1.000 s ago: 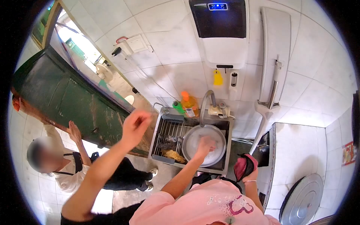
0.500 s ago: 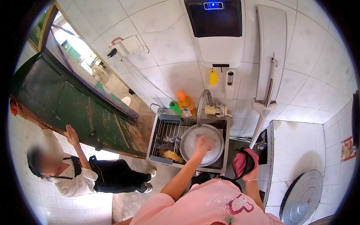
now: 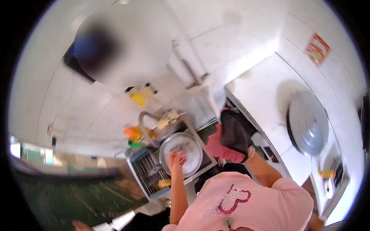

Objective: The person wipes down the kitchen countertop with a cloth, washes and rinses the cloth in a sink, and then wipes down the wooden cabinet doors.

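Note:
My left hand (image 3: 176, 161) is above the near-left part of a round metal basin (image 3: 199, 154) in the sink. Its fingers are apart and nothing is held in them. Whitish, sudsy water (image 3: 189, 154) lies in the basin. To the right of the sink, a pink-and-black cloth item (image 3: 236, 133) is in my right hand (image 3: 246, 154). The cloth covers most of that hand, so its fingers are mostly hidden. A bracelet shows at the right wrist.
A curved tap (image 3: 142, 127) rises behind the basin, near an orange bottle (image 3: 137, 133). A dish rack (image 3: 144, 169) stands on the left. On the tiled counter (image 3: 258, 88) lies a large round lid (image 3: 309, 123). The green door (image 3: 69, 196) and another person's hand (image 3: 81, 226) are lower left.
The view has swung to the right and blurred. My left hand has lifted from the basin's water, fingers spreading. The cloth item in my right hand is raised and turned, showing more black.

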### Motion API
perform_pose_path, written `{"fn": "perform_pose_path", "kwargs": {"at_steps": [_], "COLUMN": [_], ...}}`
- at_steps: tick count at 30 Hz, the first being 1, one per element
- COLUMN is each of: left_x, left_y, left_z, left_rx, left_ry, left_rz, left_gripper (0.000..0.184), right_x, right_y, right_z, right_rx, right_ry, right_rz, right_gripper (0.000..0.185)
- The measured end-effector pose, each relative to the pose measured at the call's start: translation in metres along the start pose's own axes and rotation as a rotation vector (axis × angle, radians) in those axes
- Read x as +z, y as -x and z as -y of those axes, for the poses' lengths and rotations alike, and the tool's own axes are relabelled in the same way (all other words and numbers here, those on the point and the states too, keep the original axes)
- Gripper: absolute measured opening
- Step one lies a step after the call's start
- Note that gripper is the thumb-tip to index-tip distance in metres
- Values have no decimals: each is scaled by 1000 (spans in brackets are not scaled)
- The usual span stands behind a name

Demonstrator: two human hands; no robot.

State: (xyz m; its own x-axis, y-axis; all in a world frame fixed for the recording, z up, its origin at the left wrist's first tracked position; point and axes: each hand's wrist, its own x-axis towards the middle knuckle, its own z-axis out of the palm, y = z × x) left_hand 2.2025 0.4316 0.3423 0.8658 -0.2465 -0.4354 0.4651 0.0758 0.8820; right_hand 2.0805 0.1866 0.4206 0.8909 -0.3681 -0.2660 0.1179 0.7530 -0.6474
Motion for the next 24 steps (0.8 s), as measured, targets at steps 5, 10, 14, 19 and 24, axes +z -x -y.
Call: {"fn": "perform_pose_path", "kwargs": {"at_steps": [5, 10, 14, 19, 24], "left_x": [1, -17, -49, -106, -163], "left_y": [-7, -16, -5, 27, 59], "left_z": [-8, -21, -13, -41, -41], "left_rx": [-49, -32, -11, 32, -7], "left_ry": [-47, -156, -75, 8, 96], "left_rz": [98, 175, 298, 331, 133], "left_gripper": [41, 37, 31, 30, 32], "right_x": [-34, -31, 1, 80, 186], "right_y": [8, 42, 61, 64, 58], "right_z": [-40, -49, -68, -117, -113], "right_rx": [-363, -447, -595, -645, -1472], "right_ry": [547, 1006, 1503, 1934, 2816], "right_rz": [43, -199, -261, -244, -243], "right_gripper": [37, 34, 33, 32, 21]}}
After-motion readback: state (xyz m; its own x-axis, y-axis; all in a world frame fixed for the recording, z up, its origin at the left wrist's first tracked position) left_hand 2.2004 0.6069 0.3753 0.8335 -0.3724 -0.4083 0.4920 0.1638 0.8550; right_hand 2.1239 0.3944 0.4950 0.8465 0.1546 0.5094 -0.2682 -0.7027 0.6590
